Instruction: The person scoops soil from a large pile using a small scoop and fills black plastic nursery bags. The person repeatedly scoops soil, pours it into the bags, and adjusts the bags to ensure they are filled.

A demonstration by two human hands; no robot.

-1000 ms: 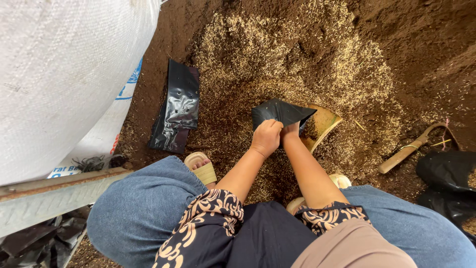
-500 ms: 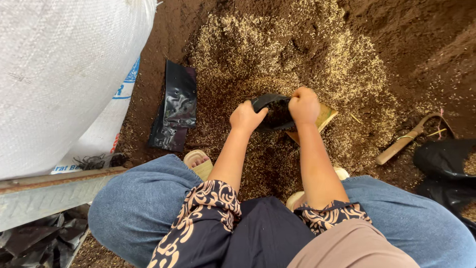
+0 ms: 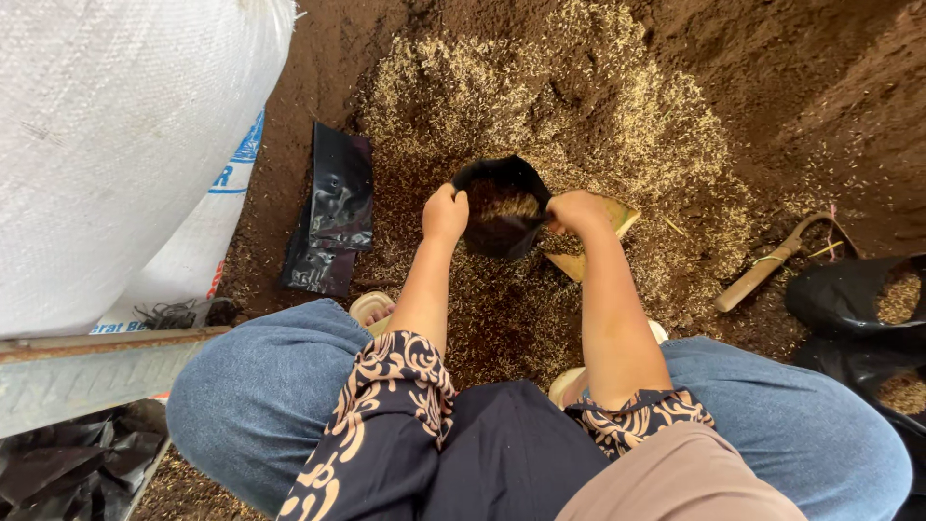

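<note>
A: Both hands grip the rim of the black plastic grow bag (image 3: 502, 207). The left hand (image 3: 445, 214) pinches the rim at nine o'clock, fingers curled tight; the right hand (image 3: 577, 210) clamps the rim at three o'clock. The bag stands open-mouthed between them on the husk-and-soil heap (image 3: 579, 116), partly filled.

B: What could go wrong?

A: The plastic is thin and limp. If one hand loosens, I'd judge the mouth folds shut and the fill tips out onto the heap. Pulling the rim unevenly could also tear it.

B: And the arms?

A: Both forearms reach straight ahead from between the knees, elbows bent, wrists turned inward toward the bag.

B: Around it?

A: A yellow scoop (image 3: 593, 241) lies just beside the right hand, at four o'clock of the bag. Flat empty black bags (image 3: 333, 222) lie at nine o'clock, a wooden-handled tool (image 3: 767, 270) at three o'clock, a filled bag (image 3: 868, 299) beyond it, and a white woven sack (image 3: 116, 145) far left.
</note>
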